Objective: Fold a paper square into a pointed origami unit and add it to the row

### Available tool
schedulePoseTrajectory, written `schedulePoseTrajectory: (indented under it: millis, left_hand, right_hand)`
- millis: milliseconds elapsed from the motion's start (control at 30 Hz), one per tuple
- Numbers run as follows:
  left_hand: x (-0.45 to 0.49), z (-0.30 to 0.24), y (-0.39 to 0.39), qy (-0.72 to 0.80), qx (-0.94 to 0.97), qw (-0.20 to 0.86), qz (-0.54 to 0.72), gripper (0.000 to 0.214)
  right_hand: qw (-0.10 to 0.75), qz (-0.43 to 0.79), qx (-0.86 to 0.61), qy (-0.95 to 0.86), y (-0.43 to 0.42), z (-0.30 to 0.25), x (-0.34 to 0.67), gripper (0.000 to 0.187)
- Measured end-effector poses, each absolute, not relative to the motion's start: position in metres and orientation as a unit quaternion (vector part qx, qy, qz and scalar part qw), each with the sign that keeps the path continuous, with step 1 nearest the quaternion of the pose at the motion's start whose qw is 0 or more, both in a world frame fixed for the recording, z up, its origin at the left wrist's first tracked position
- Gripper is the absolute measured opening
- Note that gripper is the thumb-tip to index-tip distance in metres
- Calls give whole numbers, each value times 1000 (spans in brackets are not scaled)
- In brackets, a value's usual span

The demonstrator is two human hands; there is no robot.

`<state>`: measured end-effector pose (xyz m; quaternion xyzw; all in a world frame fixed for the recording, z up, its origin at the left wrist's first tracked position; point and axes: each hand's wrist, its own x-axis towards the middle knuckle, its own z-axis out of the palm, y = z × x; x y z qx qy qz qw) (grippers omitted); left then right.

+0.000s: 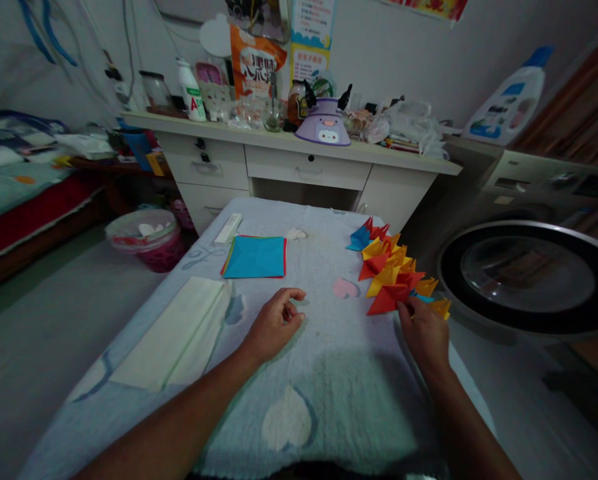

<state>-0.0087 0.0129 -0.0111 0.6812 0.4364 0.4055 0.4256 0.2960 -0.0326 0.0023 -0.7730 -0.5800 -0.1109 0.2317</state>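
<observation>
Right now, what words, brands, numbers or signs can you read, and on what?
"A": red, on the white bottle; the rest is unclear.
"味": on the orange bag; other characters are unclear.
Too small or blurred: wall poster, detergent bottle, washing machine.

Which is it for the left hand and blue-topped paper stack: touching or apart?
Apart: the head view shows cloth between the left hand and the paper stack.

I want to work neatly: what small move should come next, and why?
Probably reach the left hand to the stack of coloured paper: that hand looks empty, the stack lies just beyond it, and the right hand is at the folded pieces.
</observation>
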Motion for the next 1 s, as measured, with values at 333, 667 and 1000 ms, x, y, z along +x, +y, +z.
schedulePoseTrajectory:
  millis: [333,667,1000]
  left_hand:
    - [-9,-10,12,438,682,432,395,31]
    - [-9,-11,13,433,679,440,398,31]
    - [-10,-15,13,428,677,445,401,33]
  right_hand:
    - [25,-6,-844,-536,-16,22,300,34]
    - [28,2,-839,-544,-9,17,307,33]
    - [78,-6,-863,-500,-13,14,301,37]
